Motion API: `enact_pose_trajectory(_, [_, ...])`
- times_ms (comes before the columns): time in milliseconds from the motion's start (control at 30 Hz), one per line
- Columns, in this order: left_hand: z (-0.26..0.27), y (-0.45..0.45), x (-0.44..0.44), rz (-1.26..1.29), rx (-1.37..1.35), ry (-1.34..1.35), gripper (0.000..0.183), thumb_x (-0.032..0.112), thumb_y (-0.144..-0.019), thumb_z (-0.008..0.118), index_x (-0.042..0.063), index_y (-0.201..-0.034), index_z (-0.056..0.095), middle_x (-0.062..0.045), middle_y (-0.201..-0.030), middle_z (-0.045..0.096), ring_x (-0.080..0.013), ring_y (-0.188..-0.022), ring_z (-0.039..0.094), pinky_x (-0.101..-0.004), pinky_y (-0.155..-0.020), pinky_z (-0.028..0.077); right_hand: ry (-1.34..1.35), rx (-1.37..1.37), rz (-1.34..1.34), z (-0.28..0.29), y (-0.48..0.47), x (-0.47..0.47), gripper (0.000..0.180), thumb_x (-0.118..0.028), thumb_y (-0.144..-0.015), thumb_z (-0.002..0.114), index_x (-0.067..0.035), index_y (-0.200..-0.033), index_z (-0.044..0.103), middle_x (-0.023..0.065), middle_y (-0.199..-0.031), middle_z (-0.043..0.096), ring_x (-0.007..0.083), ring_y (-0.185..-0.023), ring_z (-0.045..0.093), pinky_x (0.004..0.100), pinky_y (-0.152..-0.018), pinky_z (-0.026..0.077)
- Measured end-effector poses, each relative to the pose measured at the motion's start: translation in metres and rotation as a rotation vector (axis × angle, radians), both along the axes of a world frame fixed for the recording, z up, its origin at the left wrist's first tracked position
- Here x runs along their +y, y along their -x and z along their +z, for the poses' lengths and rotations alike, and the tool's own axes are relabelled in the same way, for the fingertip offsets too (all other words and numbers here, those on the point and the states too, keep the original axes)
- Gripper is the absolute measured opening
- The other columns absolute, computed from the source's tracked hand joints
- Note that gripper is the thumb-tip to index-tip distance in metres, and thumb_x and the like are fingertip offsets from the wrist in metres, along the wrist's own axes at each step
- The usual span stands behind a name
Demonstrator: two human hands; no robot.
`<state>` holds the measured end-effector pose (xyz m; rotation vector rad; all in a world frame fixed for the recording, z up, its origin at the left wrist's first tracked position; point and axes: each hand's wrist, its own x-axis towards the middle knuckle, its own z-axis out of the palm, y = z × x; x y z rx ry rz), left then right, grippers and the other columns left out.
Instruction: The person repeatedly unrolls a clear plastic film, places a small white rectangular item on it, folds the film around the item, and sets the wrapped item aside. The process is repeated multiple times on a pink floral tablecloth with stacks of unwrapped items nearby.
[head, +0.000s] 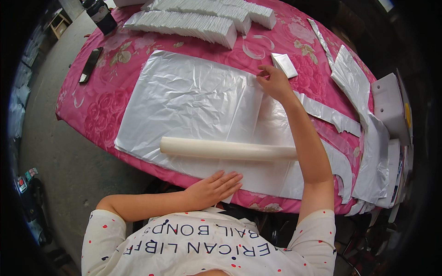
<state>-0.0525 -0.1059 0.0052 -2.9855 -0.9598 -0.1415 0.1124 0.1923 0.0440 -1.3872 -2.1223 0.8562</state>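
A stack of thin, silvery-white plastic film sheets (pixel 193 100) lies spread before me, its top sheet creased. My left hand (pixel 215 188) rests flat, palm down, on the film near the table's front edge. At the far right corner of the top sheet is my right hand (pixel 274 84), its fingers curled; whether they pinch the film is unclear. A cream-coloured tube or roller (pixel 224 148) lies across the sheets, its right end hidden behind my right forearm. Just beyond my right hand sits a small folded white packet (pixel 285 65).
A pink floral cloth (pixel 107 107) covers the table. Rows of folded white packets (pixel 186 27) stand at the back. A phone (pixel 91 65) and a dark bottle (pixel 100 17) are at left. Film strips (pixel 331 115), more film (pixel 352 79) and a white box (pixel 388 100) are at right.
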Motion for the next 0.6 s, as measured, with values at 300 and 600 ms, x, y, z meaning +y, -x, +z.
enact_pose_trajectory(300, [-0.003,-0.001,-0.004,0.033,0.029,0.001,0.06,0.029,-0.083,0.045,0.005,-0.137,0.035,-0.012,-0.145,0.03,-0.0247,-0.133,0.03,-0.0402,-0.107,0.022,-0.199,-0.085,0.417,0.018,-0.036,-0.17,0.045,-0.018,-0.073,0.071,-0.007,-0.114,0.058,0.0096,-0.105,0.06,0.0272,-0.097,0.055,0.0377,-0.081,0.044])
enact_pose_trajectory(600, [-0.004,-0.003,-0.008,0.067,0.013,0.077,0.057,0.023,-0.085,0.042,0.005,-0.138,0.033,-0.012,-0.147,0.027,-0.0257,-0.137,0.024,-0.0412,-0.109,0.02,-0.526,-0.185,0.247,-0.009,-0.025,-0.124,0.046,-0.016,-0.071,0.069,-0.008,-0.115,0.059,0.0064,-0.102,0.062,0.0247,-0.094,0.056,0.0388,-0.084,0.041])
